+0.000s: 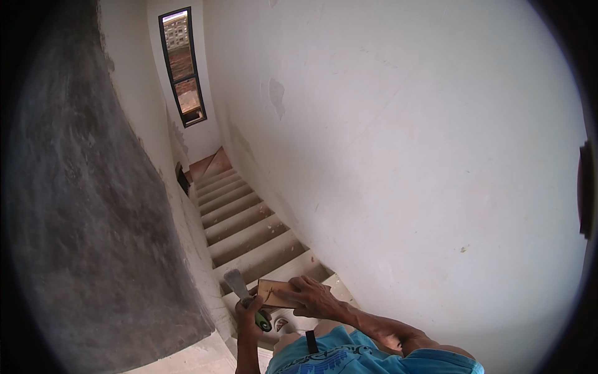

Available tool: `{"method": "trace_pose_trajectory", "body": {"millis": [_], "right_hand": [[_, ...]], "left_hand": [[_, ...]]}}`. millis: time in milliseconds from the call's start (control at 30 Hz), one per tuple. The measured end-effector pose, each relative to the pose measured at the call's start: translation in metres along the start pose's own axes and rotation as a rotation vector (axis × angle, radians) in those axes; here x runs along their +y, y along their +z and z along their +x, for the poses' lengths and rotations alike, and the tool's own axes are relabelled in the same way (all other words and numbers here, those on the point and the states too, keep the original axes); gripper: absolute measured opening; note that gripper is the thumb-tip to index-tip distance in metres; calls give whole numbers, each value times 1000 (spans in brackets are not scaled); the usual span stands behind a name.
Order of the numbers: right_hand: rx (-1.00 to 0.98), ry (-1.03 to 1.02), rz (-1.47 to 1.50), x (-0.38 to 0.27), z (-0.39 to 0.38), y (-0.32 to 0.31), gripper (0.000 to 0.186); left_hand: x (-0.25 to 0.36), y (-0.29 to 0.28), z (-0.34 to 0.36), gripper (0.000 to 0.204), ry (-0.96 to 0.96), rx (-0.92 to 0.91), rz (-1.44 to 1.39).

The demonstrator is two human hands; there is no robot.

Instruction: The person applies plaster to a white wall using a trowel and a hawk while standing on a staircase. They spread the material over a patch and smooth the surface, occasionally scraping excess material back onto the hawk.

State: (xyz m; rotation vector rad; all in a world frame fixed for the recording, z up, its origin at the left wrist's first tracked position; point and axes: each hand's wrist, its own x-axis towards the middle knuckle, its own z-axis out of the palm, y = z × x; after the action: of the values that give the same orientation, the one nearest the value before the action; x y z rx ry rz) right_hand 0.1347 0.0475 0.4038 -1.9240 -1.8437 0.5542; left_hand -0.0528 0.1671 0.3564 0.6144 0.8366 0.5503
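Low in the middle of the head view, my left hand [248, 313] is closed on a putty knife. Its broad grey blade [236, 281] points up and away to the left, and the green and black handle [263, 321] comes out below the fingers. Just to the right, my right hand [316, 295] grips a flat tan rectangular block [273, 293] with dark marks on its face. The block's left edge lies close by the putty knife and my left fingers; whether they touch, I cannot tell.
Dusty pale stairs [243, 227] descend ahead to a reddish-brown landing [209, 165]. A tall narrow dark-framed window [182, 65] is at the far end. On the right stands a white wall [405, 137] with patches; a dark grey wall [93, 237] rises on the left.
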Motion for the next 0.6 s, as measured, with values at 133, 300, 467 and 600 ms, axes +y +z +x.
{"method": "trace_pose_trajectory", "body": {"millis": [133, 300, 467, 600], "right_hand": [[-92, -86, -50, -1, 0, -8, 73], [-95, -148, -53, 7, -7, 6, 71], [-104, -178, -71, 8, -9, 14, 70], [-77, -187, -53, 10, -10, 20, 78]], "left_hand": [[1, -10, -4, 37, -44, -15, 145], [-3, -18, -9, 40, -88, -30, 240], [-12, -26, -8, 44, -63, -60, 256], [-16, -31, -8, 46, -62, -55, 251]]}}
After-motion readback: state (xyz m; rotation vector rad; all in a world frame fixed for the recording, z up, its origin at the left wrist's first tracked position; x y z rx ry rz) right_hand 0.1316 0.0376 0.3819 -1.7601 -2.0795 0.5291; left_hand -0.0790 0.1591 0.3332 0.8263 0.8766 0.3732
